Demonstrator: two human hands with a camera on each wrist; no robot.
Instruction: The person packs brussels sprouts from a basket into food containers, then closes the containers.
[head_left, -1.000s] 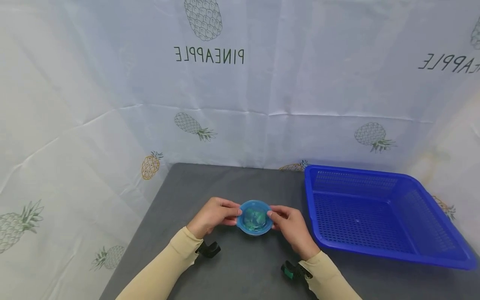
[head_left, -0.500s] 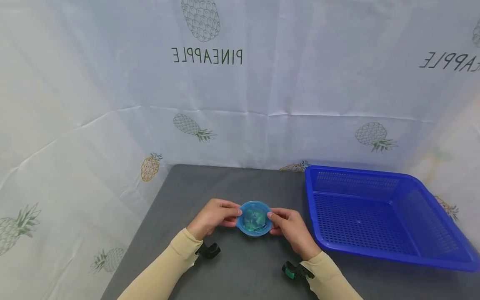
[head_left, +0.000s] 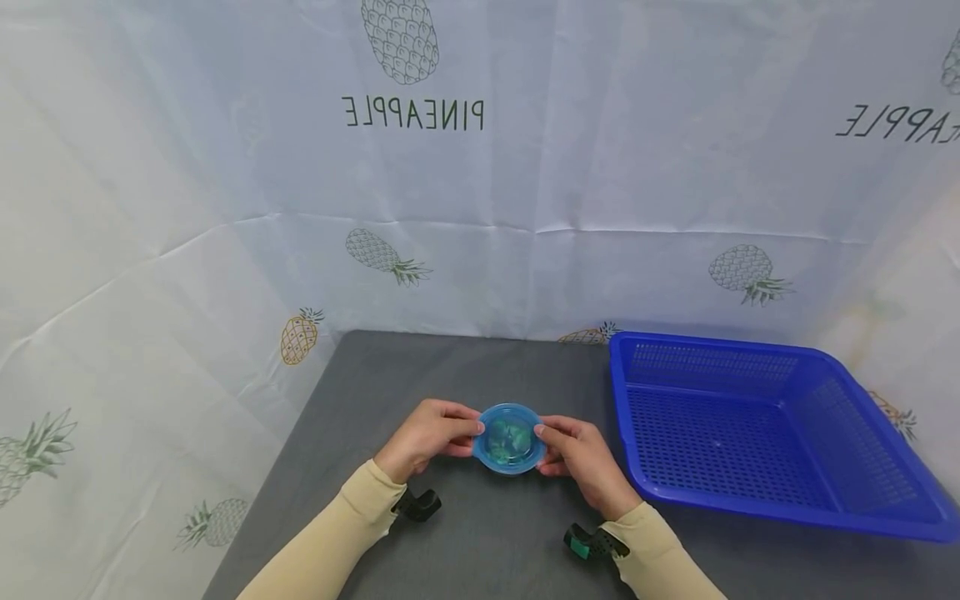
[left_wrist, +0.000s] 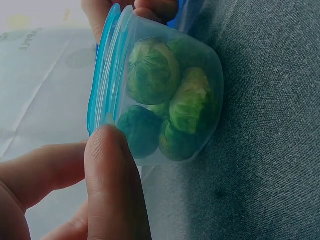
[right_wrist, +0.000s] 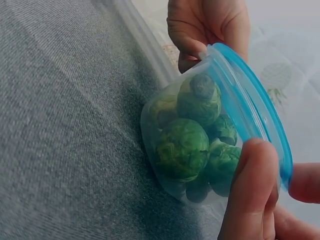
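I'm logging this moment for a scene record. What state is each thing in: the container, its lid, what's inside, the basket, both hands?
Container: upright on the grey table, held from both sides.
Lid: blue, on the container.
Brussels sprouts: inside the container, whole.
Blue basket: on the table, nothing inside.
Left hand: pinches the container's left edge.
Right hand: pinches its right edge.

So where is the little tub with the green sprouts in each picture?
Head view: the tub sits low in the middle, on the grey table, held between the left hand and right hand.
Left wrist view: the tub fills the upper middle, lying sideways.
Right wrist view: the tub is right of the middle.
Shared landmark: its blue lid.
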